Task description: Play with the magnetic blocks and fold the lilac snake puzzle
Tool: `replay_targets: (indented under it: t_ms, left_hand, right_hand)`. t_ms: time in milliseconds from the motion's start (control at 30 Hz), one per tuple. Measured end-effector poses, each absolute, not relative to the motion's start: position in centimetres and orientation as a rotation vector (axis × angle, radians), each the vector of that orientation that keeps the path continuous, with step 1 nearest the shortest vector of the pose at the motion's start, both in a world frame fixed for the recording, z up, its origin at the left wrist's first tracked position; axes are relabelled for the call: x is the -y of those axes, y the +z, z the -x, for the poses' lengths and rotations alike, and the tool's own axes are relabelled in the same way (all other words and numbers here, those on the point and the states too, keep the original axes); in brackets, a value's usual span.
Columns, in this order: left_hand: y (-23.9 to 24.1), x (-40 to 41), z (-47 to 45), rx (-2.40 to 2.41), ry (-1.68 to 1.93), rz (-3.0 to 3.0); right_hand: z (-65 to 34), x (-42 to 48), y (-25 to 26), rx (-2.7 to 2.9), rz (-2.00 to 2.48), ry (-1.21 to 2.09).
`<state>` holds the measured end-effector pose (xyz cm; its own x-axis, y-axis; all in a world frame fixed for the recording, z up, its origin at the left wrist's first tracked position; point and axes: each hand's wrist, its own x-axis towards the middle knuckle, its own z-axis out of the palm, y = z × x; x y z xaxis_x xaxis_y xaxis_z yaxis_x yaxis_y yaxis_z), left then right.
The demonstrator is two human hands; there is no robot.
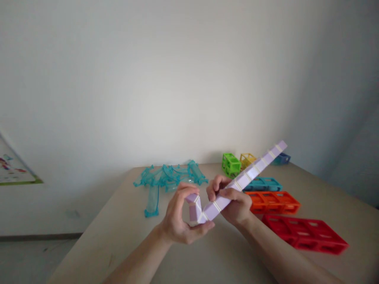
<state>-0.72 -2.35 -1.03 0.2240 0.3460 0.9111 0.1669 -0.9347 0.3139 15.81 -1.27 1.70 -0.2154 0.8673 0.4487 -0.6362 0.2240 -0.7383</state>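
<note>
A lilac and white snake puzzle point(243, 180) is held above the table in both hands. Its long straight part slants up to the right, and its lower left end is bent up into a hook. My left hand point(181, 219) is closed on the bent end, fingers over the top and thumb underneath. Around the straight part, just right of the bend, my right hand point(233, 201) is wrapped, with thumb and fingers on either side of it.
On the tabletop point(118, 244), translucent teal track pieces point(153, 197) lie in a heap at the back left. To the right stand frame blocks: green point(231, 165), yellow point(247, 159), dark blue point(282, 159), teal point(263, 184), orange point(274, 202) and red point(308, 232). A wall rises behind.
</note>
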Motion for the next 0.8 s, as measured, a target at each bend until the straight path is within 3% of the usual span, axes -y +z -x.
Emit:
replay_targets:
  t_ms: [300,400,600,800]
  left_hand:
    - [0.3,2.7,1.4,-0.427,0.996,-2.320]
    - [0.0,2.8,1.1,-0.457,0.887,-2.316]
    - [-0.5,2.5,0.7,-0.562,1.288,-2.353]
    - [-0.4,1.6,1.6,-0.788,1.577,-2.500]
  right_hand:
    - [-16.5,1.1,1.6,1.088,0.277,1.431]
    - [-16.4,1.1,1.9,1.103,0.279,1.410]
    - [-15.9,0.8,1.7,1.083,0.347,1.336]
    - [-14.9,1.8,0.3,1.458,0.618,1.164]
